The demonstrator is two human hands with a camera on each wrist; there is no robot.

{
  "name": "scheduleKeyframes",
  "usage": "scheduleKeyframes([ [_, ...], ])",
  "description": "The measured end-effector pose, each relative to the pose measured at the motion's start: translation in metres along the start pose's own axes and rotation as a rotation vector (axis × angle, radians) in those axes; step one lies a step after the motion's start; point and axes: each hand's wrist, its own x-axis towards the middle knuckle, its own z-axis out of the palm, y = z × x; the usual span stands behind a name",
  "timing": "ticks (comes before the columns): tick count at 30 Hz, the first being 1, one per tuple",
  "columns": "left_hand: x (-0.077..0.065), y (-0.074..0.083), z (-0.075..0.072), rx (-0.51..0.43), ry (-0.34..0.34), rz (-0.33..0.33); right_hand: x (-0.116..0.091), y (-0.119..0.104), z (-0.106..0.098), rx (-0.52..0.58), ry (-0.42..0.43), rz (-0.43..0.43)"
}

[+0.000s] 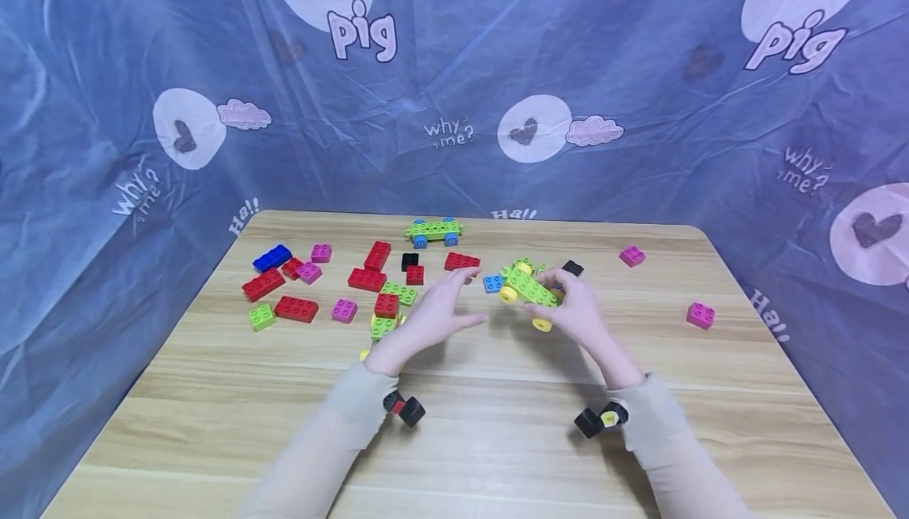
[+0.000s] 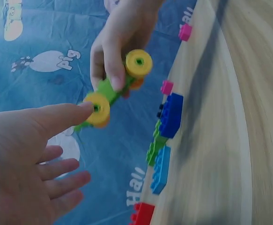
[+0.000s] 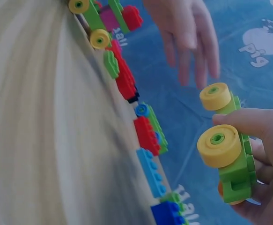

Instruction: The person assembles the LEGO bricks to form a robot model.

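Note:
My right hand (image 1: 571,310) grips a light-green toy car base (image 1: 527,285) with yellow wheels, holding it tilted above the table. In the right wrist view, the thumb lies between two yellow wheels (image 3: 219,146) while the fingers wrap round the studded side. My left hand (image 1: 436,318) reaches toward the base from the left, thumb spread from the fingers and nothing in its grasp. In the left wrist view its thumb overlaps the nearer wheel. Partly hidden behind the left wrist stands another yellow-wheeled car, with a red brick (image 1: 387,305) on top.
A green car base with blue wheels (image 1: 435,231) stands at the back. Several red bricks (image 1: 297,308), pink bricks and a dark-blue brick (image 1: 273,258) lie at left. Beyond the right hand are a light-blue brick (image 1: 493,284) and a black brick (image 1: 572,268). Pink bricks (image 1: 701,315) lie far right.

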Motion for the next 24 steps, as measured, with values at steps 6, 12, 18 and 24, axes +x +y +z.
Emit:
scheduleKeyframes([
  [6,0.009,0.006,0.010,-0.038,-0.029,-0.022,-0.003,0.002,0.016,0.040,-0.050,0.003],
  [12,0.012,0.003,0.016,-0.075,-0.065,-0.074,-0.005,0.007,0.028,-0.002,-0.102,0.027],
  [18,0.012,-0.005,0.024,-0.083,-0.089,-0.091,-0.006,0.009,0.036,-0.053,-0.135,0.020],
  [24,0.012,-0.011,0.030,-0.034,-0.118,-0.087,-0.009,0.008,0.041,-0.072,-0.184,0.012],
])
